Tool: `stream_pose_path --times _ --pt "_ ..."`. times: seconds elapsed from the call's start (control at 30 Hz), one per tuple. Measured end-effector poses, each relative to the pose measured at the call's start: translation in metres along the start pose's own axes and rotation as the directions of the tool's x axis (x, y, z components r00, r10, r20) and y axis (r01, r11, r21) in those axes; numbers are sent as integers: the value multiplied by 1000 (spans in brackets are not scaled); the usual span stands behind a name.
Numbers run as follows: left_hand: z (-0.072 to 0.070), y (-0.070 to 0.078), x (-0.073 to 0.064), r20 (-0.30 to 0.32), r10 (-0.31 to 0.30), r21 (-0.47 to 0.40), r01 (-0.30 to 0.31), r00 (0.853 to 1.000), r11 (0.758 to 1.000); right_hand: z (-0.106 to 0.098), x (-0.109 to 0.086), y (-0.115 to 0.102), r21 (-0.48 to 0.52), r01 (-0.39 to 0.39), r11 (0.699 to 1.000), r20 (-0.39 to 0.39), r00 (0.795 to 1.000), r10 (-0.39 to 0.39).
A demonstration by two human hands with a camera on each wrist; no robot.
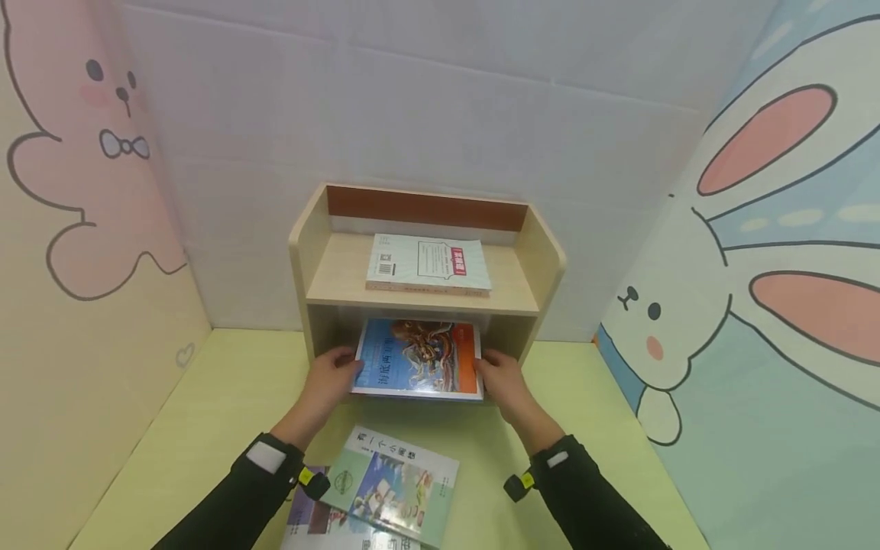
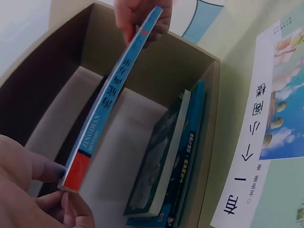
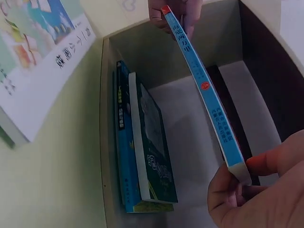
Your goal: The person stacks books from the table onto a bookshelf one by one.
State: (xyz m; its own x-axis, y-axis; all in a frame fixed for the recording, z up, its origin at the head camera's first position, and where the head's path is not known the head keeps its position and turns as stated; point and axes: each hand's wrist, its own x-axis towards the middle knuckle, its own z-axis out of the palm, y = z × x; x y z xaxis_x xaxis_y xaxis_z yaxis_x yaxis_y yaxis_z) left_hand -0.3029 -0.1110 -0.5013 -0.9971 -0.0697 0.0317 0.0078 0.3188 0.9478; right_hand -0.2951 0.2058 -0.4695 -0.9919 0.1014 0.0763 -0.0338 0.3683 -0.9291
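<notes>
Both hands hold a blue book with an orange edge (image 1: 412,359) at the mouth of the lower compartment of a small wooden bookshelf (image 1: 548,260). My left hand (image 1: 333,376) pinches its left end, thumb on the cover, and my right hand (image 1: 504,382) grips the orange end. The wrist views show the blue spine (image 2: 107,102) edge-on. Inside that compartment, a dark green book (image 3: 154,147) lies stacked on a blue book (image 3: 127,156), apart from the held one. The compartment's inside is mostly hidden in the head view.
A thick white book (image 1: 426,260) lies on the upper shelf. On the yellow-green table (image 1: 241,397), in front of the bookshelf, a book with a green and white cover (image 1: 392,485) overlaps a purple and white book (image 1: 305,512). Painted walls flank the table.
</notes>
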Motion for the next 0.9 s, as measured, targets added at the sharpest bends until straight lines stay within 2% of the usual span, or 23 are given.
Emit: stream_pose_path --times 0.13,0.37,0.57,0.73,0.9 --pt "9 -6 15 -31 -1 15 2 1000 1000 5 16 6 -22 -34 999 -7 999 34" --pt "15 -12 29 -30 -15 6 15 999 1000 12 36 17 -10 -52 999 -48 998 51" --pt "16 -7 41 -36 -1 -22 0 999 1000 16 52 22 1 -19 1000 -105 994 19" --pt "18 -4 52 -49 9 -58 -12 999 998 18 63 20 43 9 999 -117 993 -4" --pt "20 -2 57 -54 19 -53 -22 998 998 21 70 22 -34 28 999 -139 990 -32"
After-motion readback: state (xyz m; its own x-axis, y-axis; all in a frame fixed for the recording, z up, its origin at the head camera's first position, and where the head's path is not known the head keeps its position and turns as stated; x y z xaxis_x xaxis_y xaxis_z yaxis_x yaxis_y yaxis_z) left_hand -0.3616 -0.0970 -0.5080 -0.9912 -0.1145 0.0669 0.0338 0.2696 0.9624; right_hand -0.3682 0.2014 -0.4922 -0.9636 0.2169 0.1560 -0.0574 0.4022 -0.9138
